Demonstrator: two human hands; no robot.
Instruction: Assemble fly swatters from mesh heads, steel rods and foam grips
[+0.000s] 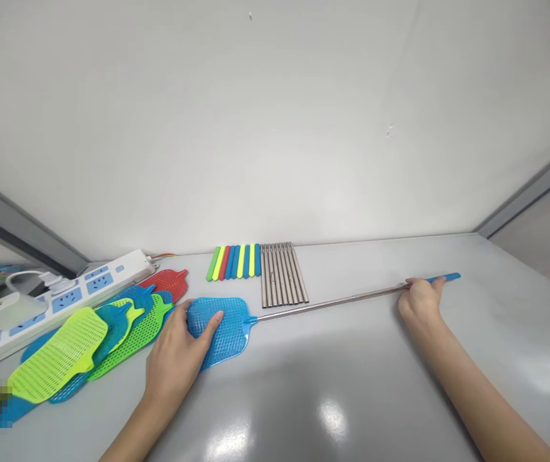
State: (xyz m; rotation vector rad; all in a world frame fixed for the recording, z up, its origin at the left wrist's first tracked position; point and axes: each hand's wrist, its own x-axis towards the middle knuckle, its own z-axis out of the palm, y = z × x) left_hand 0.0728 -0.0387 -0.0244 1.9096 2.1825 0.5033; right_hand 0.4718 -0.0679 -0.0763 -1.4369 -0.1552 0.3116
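Observation:
A fly swatter with a blue mesh head [224, 330] and a long, extended metal rod [323, 305] lies across my reach, its blue handle [450, 277] at the far right. My left hand [181, 346] grips the left edge of the mesh head, thumb on top. My right hand [421, 298] is closed around the rod where it meets the handle. Behind the rod lies a row of metal rods [283, 276], side by side. Just left of them is a row of green, yellow, red and blue handles [233, 262].
Loose swatter heads in yellow [58, 356], green [135, 337], blue and red [166, 284] overlap on the left. Beyond them runs a white power strip [125, 263] with plugs in it. A white wall [275, 128] closes off the back of the grey table [352, 385].

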